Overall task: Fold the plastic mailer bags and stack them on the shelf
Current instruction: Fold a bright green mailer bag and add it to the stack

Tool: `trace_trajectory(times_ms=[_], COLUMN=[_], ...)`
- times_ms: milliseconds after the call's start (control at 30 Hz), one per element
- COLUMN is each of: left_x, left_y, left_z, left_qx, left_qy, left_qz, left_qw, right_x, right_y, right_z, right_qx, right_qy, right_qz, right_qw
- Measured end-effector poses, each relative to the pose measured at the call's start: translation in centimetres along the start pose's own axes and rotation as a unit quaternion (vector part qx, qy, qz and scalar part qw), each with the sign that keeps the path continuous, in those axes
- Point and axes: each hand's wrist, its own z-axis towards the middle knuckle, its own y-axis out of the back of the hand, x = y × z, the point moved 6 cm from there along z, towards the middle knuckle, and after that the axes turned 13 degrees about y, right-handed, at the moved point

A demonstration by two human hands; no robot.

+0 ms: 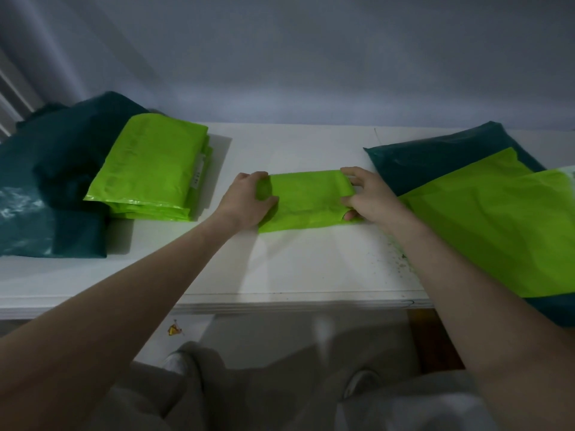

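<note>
Mailer bags lie in four groups on one white desk (311, 275), in two colours, lime green and dark teal. Nearest, two forearms reach forward over the desk edge, above a pair of grey-trousered knees (280, 399) and a small yellow scrap (174, 330) on the floor. At the desk's middle lies one folded green bag (306, 202). The left hand (245, 200) grips its left end, fingers curled over the top and thumb below. The right hand (370, 197) pinches its right end, fingers bent round the fold. On the right, one flat green sheet (497, 219) rests on a teal bag (448, 157) and overhangs the near edge. On the left stands one stack of folded green bags (149, 169), several layers deep, count unclear, leaning against a heap of crumpled teal bags (46, 181). Behind all runs a plain grey wall (311, 57).
</note>
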Motion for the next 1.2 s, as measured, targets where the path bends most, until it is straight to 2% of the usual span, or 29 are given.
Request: trace_trajectory(times_ms=[133, 267, 433, 567, 700, 867, 967, 1200], left_x=[-0.4, -0.8, -0.9, -1.0, -2.0, -2.6, -2.6, -3.1], left_y=[-0.4, -0.5, -0.6, -0.2, 0.1, -2.0, -2.6, -2.2], left_z=[-0.6, -1.1, -0.8, -0.6, -1.2, -1.5, -1.3, -1.3], left_qx=[-0.025, -0.070, -0.068, -0.068, -0.101, -0.030, -0.004, -0.014], left_qy=[-0.010, -0.020, -0.035, -0.043, -0.119, -0.129, -0.130, -0.145], left_qz=[0.082, 0.178, 0.222, 0.180, 0.157, 0.187, 0.241, 0.274], left_qw=[0.996, 0.981, 0.972, 0.980, 0.975, 0.973, 0.962, 0.951], right_x=[0.9, 1.8, 1.5, 2.4, 4.2, 4.9, 4.5, 4.6], right_y=[-0.2, -0.5, -0.6, -0.8, -1.0, -4.1, -5.8, -6.2], right_z=[-0.4, -0.9, -0.8, -0.7, -0.6, -0.2, -0.1, 0.1], right_qx=[0.004, 0.040, 0.057, 0.027, -0.049, 0.021, 0.077, 0.091], right_qy=[0.024, 0.032, 0.009, 0.034, 0.136, 0.221, 0.225, 0.191], right_qz=[-0.098, -0.280, -0.362, -0.373, -0.362, -0.357, -0.371, -0.394], right_qw=[0.995, 0.959, 0.930, 0.927, 0.921, 0.907, 0.898, 0.894])
